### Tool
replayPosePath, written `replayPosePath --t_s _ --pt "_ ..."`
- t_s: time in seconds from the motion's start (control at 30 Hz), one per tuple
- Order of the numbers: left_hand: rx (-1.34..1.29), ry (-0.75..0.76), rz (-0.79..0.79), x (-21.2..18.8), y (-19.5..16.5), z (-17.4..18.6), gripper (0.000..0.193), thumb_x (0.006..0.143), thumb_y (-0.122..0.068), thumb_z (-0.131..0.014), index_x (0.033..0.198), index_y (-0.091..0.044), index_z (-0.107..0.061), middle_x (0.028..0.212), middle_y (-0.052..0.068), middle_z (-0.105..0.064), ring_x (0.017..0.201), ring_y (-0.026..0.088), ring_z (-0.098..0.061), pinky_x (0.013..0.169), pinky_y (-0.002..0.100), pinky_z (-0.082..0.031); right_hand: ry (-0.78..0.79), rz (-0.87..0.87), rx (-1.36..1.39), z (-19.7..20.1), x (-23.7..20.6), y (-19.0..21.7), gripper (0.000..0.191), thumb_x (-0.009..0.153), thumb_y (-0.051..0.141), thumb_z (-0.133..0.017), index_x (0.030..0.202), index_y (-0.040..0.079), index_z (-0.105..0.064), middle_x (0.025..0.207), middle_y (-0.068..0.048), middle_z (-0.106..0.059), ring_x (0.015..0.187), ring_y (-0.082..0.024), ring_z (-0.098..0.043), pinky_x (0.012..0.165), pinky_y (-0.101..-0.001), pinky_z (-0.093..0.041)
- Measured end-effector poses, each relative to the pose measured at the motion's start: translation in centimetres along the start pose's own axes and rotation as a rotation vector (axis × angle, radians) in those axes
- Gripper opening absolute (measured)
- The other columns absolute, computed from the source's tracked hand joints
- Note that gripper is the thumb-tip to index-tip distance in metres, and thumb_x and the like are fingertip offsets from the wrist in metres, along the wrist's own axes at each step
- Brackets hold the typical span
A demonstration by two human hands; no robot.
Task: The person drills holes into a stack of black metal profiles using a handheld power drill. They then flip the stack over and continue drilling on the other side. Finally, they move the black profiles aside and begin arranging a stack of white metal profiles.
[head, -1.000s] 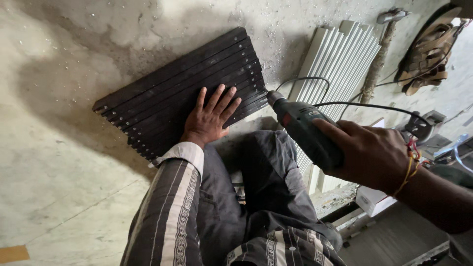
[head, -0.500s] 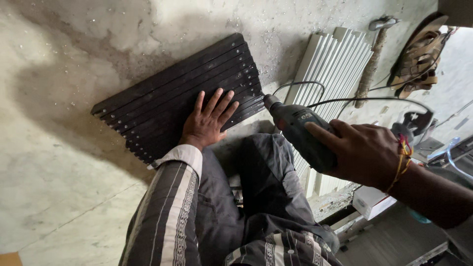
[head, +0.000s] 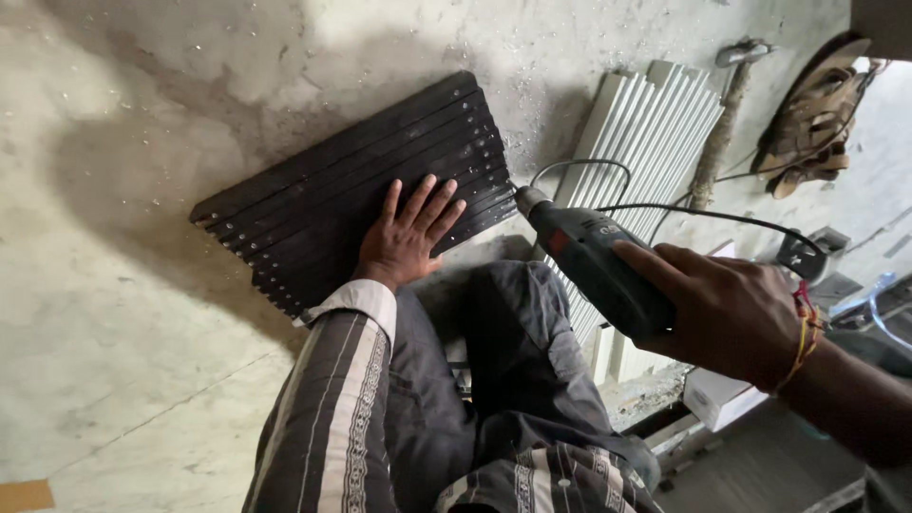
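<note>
A stack of dark metal strips (head: 323, 204) lies side by side on the concrete floor. My left hand (head: 408, 237) presses flat on them near their right end, fingers spread. My right hand (head: 722, 309) grips a dark corded power drill (head: 584, 256). The drill's tip touches the right edge of the strips, just right of my left fingers. A black cord (head: 684, 211) loops from the drill toward the right.
A bundle of pale ribbed metal profiles (head: 646, 133) lies right of the strips. A hammer (head: 722, 123) and a pair of sandals (head: 812, 119) rest beyond it. A white box (head: 722, 394) sits below my right hand. My bent knee (head: 513, 351) is between my arms.
The drill and my right hand have moved left, bringing the bit up against the edge of the strips. My left hand stays pressed on them.
</note>
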State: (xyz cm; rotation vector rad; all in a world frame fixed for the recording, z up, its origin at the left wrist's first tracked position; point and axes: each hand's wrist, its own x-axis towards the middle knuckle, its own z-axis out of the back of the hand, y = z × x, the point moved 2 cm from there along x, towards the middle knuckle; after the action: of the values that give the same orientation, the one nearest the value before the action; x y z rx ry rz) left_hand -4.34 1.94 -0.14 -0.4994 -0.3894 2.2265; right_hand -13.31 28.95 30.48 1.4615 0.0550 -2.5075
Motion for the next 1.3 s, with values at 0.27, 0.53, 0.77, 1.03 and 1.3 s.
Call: replayPosePath --t_s 0.27,0.53,0.77,1.03,1.3 --pt "-0.004 0.057 0.004 0.1 0.1 -0.7 0.119 0.078 -0.071 -0.072 0.17 -0.023 -0.014 0.176 0.004 -0.003 0.161 0.029 -0.006 0.127 0.061 -0.009 -0.142 0.055 0.012 0.6 0.9 0.7 0.095 0.063 0.048 -0.091 0.146 0.024 -0.053 0.108 -0.009 -0.075 0.072 -0.028 -0.076 0.049 -0.0411 -0.059" --pt "0.04 0.078 0.007 0.0 0.0 -0.8 0.121 0.077 -0.074 -0.071 0.17 -0.023 -0.013 0.176 0.004 -0.002 0.161 0.029 -0.005 0.126 0.061 -0.007 -0.103 0.083 -0.013 -0.5 1.4 -0.2 0.093 0.069 0.052 -0.088 0.148 0.022 -0.05 0.101 -0.011 -0.076 0.065 -0.025 -0.076 0.042 -0.0393 -0.058" --pt "0.06 0.099 -0.001 0.2 0.2 -1.0 0.122 0.079 -0.076 -0.069 0.171 -0.024 -0.009 0.177 0.004 0.001 0.161 0.028 -0.004 0.127 0.06 -0.004 -0.167 0.156 -0.038 -1.7 1.3 0.7 0.088 0.07 0.049 -0.084 0.145 0.018 -0.05 0.101 -0.015 -0.073 0.062 -0.027 -0.075 0.035 -0.0378 -0.056" --pt "0.033 0.077 0.008 0.2 0.0 -1.0 0.119 0.079 -0.072 -0.071 0.17 -0.023 -0.013 0.176 0.003 -0.002 0.161 0.029 -0.005 0.126 0.06 -0.006 -0.147 0.139 -0.053 -0.5 1.5 1.2 0.078 0.074 0.047 -0.081 0.143 0.02 -0.054 0.092 -0.01 -0.069 0.06 -0.025 -0.074 0.039 -0.0405 -0.057" --pt "0.021 0.029 0.01 0.2 -0.1 -0.3 0.117 0.077 -0.071 -0.073 0.169 -0.022 -0.018 0.176 0.004 -0.005 0.16 0.029 -0.007 0.125 0.062 -0.007 -0.126 0.16 -0.114 1.4 2.1 1.8 0.075 0.076 0.051 -0.077 0.141 0.021 -0.054 0.088 -0.008 -0.067 0.061 -0.024 -0.073 0.041 -0.041 -0.057"
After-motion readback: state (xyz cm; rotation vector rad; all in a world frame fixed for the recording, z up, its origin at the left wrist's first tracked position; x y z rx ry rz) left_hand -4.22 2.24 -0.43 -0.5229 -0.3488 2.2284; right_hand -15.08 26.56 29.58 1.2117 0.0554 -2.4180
